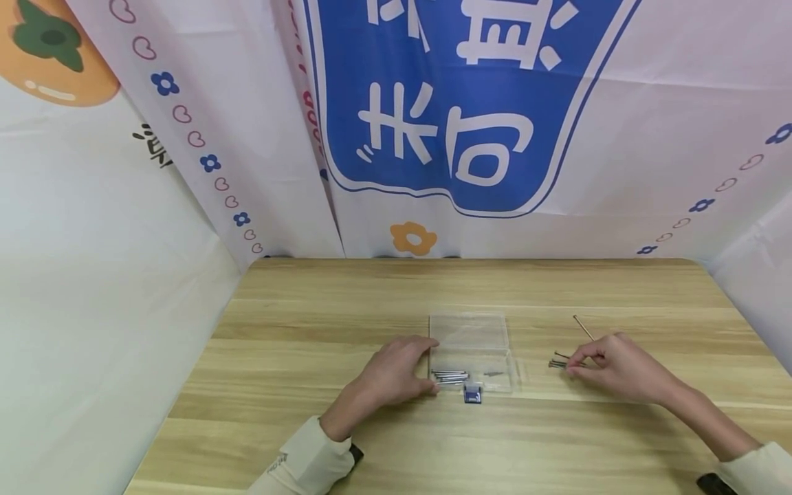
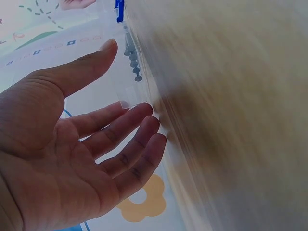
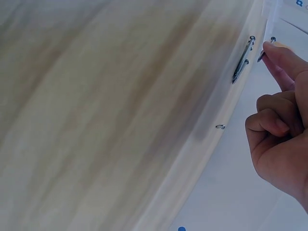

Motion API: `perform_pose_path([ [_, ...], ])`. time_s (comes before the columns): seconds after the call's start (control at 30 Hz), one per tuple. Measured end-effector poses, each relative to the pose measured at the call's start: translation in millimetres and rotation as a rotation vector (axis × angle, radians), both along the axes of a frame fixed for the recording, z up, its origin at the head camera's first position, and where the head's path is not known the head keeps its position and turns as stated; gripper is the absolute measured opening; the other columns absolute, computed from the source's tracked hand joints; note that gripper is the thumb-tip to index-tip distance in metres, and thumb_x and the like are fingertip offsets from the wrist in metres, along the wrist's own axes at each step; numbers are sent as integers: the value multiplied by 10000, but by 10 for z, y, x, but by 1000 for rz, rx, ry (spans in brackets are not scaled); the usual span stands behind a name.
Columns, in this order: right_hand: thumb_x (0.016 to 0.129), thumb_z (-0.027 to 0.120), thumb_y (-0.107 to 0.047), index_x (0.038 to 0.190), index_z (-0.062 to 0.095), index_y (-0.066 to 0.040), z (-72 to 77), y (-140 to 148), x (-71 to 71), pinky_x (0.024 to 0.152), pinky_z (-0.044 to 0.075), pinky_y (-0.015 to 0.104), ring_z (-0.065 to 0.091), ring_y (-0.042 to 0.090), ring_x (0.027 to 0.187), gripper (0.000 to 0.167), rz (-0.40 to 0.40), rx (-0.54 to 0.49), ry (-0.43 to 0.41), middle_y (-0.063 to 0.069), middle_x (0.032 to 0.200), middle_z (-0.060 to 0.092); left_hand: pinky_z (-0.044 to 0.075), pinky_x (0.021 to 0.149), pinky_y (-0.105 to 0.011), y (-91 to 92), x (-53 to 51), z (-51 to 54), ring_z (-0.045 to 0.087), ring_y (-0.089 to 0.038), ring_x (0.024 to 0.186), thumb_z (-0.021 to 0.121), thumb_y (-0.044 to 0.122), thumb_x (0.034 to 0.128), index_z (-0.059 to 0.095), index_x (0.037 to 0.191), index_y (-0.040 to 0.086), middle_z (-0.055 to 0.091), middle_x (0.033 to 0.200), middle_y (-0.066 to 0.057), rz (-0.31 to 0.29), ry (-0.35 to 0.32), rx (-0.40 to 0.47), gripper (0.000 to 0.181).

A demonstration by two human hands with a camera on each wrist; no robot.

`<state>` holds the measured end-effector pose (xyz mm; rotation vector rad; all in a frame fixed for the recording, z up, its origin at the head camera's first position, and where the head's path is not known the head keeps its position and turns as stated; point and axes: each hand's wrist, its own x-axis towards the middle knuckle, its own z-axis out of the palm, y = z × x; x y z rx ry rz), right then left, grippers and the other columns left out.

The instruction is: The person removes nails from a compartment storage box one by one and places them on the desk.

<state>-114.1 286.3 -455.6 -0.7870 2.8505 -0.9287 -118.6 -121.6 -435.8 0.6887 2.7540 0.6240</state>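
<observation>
A clear plastic box [image 1: 469, 334] lies with its lid folded back on the table; several nails [image 1: 450, 376] are in its left part and a small pointed piece [image 1: 493, 374] in its right. The left hand [image 1: 391, 375] is at the box's left side, thumb and fingers spread and relaxed; in the left wrist view its fingertips are by the box corner [image 2: 126, 104]. Thumb and forefinger of the right hand [image 1: 619, 368] pinch a nail [image 3: 261, 56], raised off the table in the right wrist view. Beside it, more nails [image 3: 243, 60] lie on the wood.
A longer brass-coloured nail [image 1: 584, 327] lies behind the right hand. The box's blue tab [image 1: 473, 394] is at its front edge. The wooden table [image 1: 309, 309] ends at a printed cloth [image 1: 278, 137] hanging behind it.
</observation>
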Motion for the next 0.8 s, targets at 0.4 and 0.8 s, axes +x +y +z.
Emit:
perform_pose_path([
  [0.4, 927, 847, -183, 920, 838, -270, -49, 27, -14, 465, 273, 148, 223, -90, 512, 88, 12, 5, -10, -214, 698, 670, 488, 1194, -486, -11, 13, -21, 609, -304, 1414, 925, 325, 860, 634, 1474, 83, 665, 1497, -100, 10, -8, 0, 721],
  [0.8, 921, 854, -186, 921, 838, -302, -57, -23, -26, 471, 281, 158, 231, -91, 530, 117, 16, -17, -4, -220, 718, 687, 507, 1174, -480, -3, 18, 5, 622, -302, 1396, 917, 320, 872, 630, 1480, 82, 670, 1488, -102, 10, -3, -4, 713],
])
